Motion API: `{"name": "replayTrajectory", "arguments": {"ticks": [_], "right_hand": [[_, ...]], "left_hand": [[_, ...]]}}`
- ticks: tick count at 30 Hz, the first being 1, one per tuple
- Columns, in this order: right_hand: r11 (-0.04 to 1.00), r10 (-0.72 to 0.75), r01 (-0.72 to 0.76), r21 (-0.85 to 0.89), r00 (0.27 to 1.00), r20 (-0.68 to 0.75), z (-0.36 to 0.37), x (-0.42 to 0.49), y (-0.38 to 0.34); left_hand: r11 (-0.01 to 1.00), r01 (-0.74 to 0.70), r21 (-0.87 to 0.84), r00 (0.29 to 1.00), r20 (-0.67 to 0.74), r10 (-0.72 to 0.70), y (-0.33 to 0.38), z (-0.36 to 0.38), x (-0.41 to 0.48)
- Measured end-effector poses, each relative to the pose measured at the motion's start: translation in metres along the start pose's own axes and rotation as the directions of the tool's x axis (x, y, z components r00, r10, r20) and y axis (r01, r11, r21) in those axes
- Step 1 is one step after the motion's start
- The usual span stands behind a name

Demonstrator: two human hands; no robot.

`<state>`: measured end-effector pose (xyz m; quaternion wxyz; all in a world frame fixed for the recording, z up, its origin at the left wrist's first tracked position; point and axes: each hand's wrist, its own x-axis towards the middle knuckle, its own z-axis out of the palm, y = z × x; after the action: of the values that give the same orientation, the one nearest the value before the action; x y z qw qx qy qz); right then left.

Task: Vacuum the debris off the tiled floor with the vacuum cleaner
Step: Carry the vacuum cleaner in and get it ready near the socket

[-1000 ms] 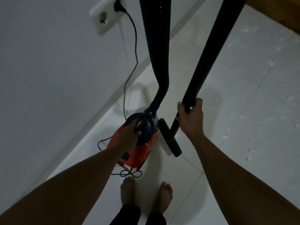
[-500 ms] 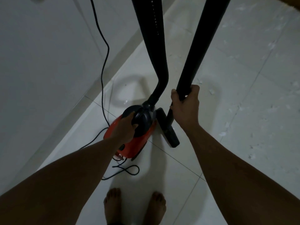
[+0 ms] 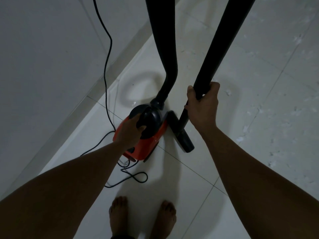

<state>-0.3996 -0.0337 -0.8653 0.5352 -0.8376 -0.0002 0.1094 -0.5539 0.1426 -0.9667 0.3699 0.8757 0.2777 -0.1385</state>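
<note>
A small red vacuum cleaner (image 3: 146,144) with a dark top sits on the white tiled floor (image 3: 259,118) near the wall. My left hand (image 3: 128,131) grips the dark handle on its top. A black hose (image 3: 164,40) rises from the body out of the top of the frame. My right hand (image 3: 203,106) holds the black wand (image 3: 221,42) upright, fingers curled round it. The wand's floor nozzle (image 3: 181,133) rests on the tile beside the vacuum. Pale specks of debris (image 3: 245,130) are scattered over the tiles to the right.
A light wall (image 3: 43,57) with a skirting strip runs along the left. The black power cord (image 3: 107,57) hangs down the wall and loops on the floor (image 3: 134,178) by the vacuum. My bare feet (image 3: 143,216) stand just behind it.
The view has tilted down, so the wall socket left the frame. My feet have stepped back from the vacuum. Both hands keep their holds.
</note>
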Motion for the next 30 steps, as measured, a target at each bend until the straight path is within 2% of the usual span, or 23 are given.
{"name": "replayTrajectory", "arguments": {"ticks": [5, 9, 12, 14, 17, 21, 24, 30], "right_hand": [[1.000, 0.007, -0.007, 0.012, 1.000, -0.013, 0.000, 0.001, -0.001], [1.000, 0.022, -0.022, 0.014, 0.999, -0.027, -0.001, 0.000, 0.001], [1.000, 0.010, -0.009, 0.016, 1.000, -0.028, 0.000, -0.001, 0.003], [1.000, 0.003, -0.002, 0.016, 0.999, -0.035, 0.001, -0.002, 0.003], [1.000, 0.003, -0.003, 0.020, 0.999, -0.038, 0.003, -0.002, 0.004], [0.999, 0.001, 0.000, 0.036, 0.999, -0.038, 0.005, -0.003, 0.005], [0.999, 0.004, -0.002, 0.038, 0.999, -0.041, 0.005, -0.002, 0.007], [0.999, 0.000, 0.002, 0.038, 0.998, -0.056, 0.003, 0.003, 0.009]], "left_hand": [[1.000, 0.011, 0.027, 1.000, -0.023, -0.011, 0.003, -0.008, -0.003], [0.960, 0.275, -0.052, 0.959, -0.048, -0.278, -0.006, -0.001, -0.013], [0.799, 0.508, -0.320, 0.847, 0.016, -0.532, 0.003, 0.017, -0.020], [0.684, 0.581, -0.442, 0.774, 0.038, -0.632, 0.008, 0.031, -0.021], [0.577, 0.586, -0.569, 0.711, 0.019, -0.703, 0.009, 0.045, -0.019], [0.561, 0.611, -0.559, 0.666, -0.019, -0.745, 0.006, 0.045, -0.010], [0.496, 0.644, -0.582, 0.613, 0.005, -0.790, 0.012, 0.043, -0.006], [0.472, 0.636, -0.611, 0.573, -0.035, -0.819, 0.024, 0.048, -0.007]]}}
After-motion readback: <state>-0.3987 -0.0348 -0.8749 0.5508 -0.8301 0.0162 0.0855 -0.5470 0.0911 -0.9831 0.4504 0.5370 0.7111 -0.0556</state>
